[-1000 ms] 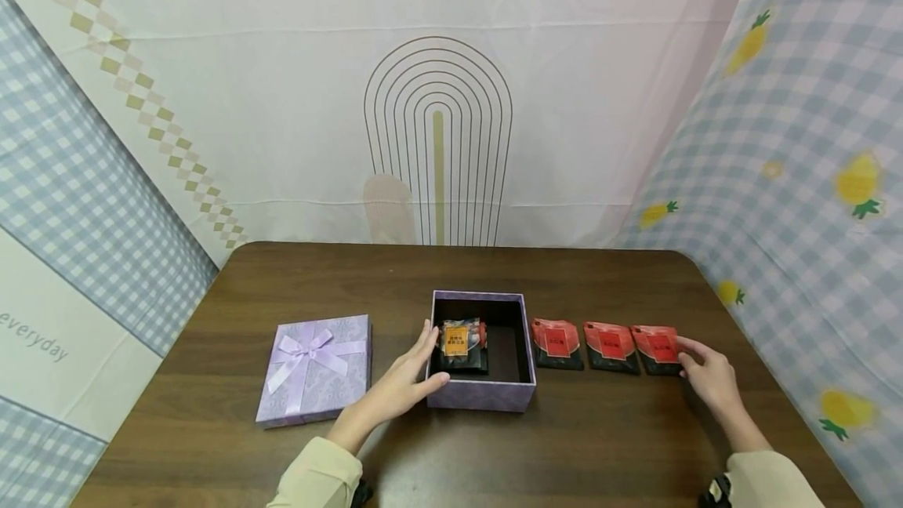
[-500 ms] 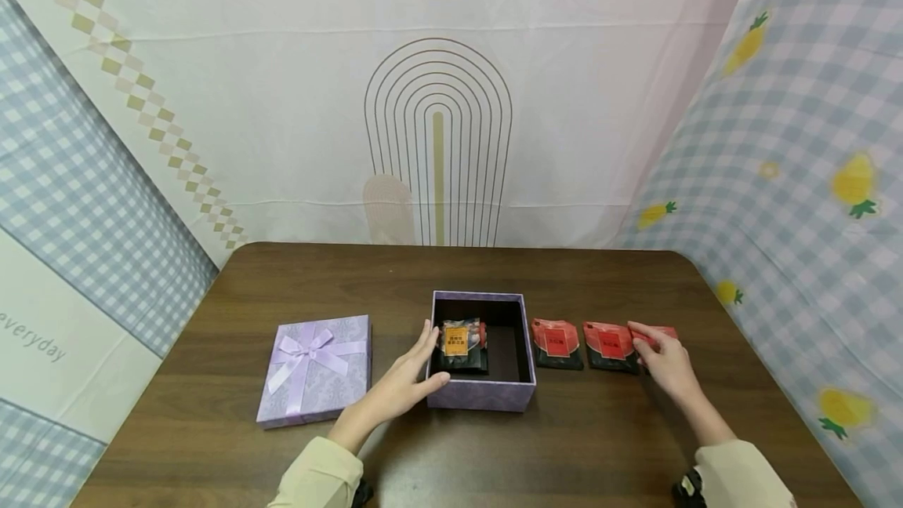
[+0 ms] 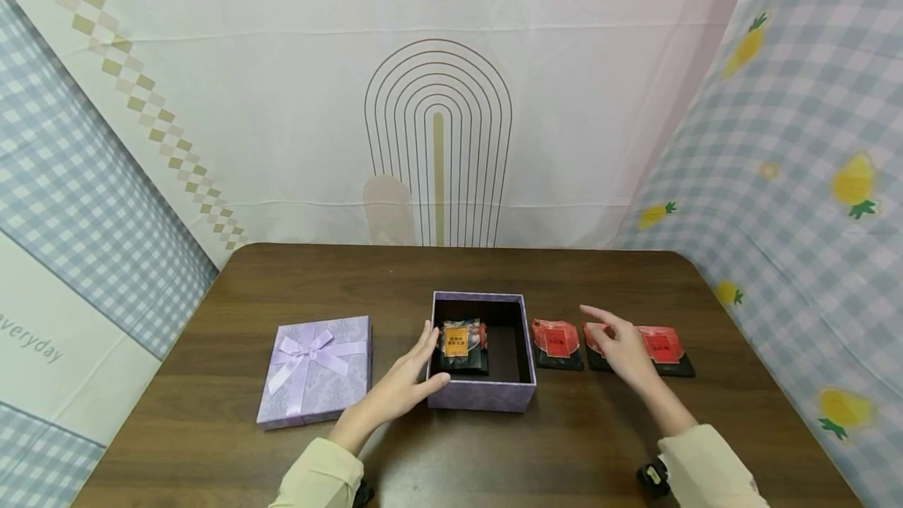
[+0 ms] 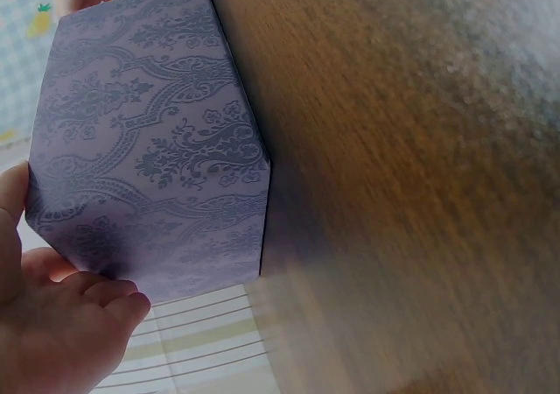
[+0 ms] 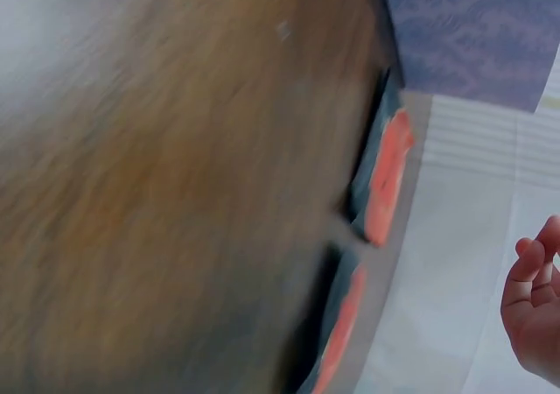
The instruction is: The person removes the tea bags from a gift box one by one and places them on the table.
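An uncovered purple box (image 3: 481,397) with a patterned outside stands mid-table. My left hand (image 3: 395,392) rests on its left side with fairly straight fingers, the thumb at the near wall; in the left wrist view that hand (image 4: 74,320) touches the box (image 4: 157,140). Inside the box's left half lies a dark sachet with an orange label (image 3: 456,342), a red edge showing beside it. My right hand (image 3: 628,353) hovers over the middle red-and-black sachet (image 3: 598,361), partly hiding it, and holds nothing. Two similar sachets lie either side, the left one (image 3: 557,343) and the right one (image 3: 666,347).
Left of my left hand lies the purple lid (image 3: 317,367) with a ribbon bow. A brown wooden table (image 3: 437,461) bears everything. A printed white cloth (image 3: 303,132) hangs behind, and checked cloth (image 3: 811,202) hangs at the right.
My right hand has moved left from the rightmost red sachet to over the middle one, uncovering the rightmost. My left hand and the box have stayed in place.
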### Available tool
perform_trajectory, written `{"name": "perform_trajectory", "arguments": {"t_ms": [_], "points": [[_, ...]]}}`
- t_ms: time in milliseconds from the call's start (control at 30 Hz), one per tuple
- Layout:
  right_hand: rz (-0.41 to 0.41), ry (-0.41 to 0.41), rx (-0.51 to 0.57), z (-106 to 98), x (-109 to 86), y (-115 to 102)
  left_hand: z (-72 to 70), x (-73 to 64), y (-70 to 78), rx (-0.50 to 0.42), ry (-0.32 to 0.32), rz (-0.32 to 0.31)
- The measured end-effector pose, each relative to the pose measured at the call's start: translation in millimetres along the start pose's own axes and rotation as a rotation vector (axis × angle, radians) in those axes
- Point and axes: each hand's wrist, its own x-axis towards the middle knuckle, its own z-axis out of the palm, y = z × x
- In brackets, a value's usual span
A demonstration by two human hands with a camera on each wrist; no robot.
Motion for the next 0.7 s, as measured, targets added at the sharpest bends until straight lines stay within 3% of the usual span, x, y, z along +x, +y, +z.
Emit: {"name": "perform_trajectory", "arguments": {"t_ms": [400,700], "points": [[-0.103,-0.013,0.086,26,9.4,-30,-1.4,-0.4,1.7,0.000,-0.007,0.004],[-0.138,-0.102,0.193,48,13.0,-59,-0.6,-1.2,1.2,-0.003,-0.009,-0.002]]}}
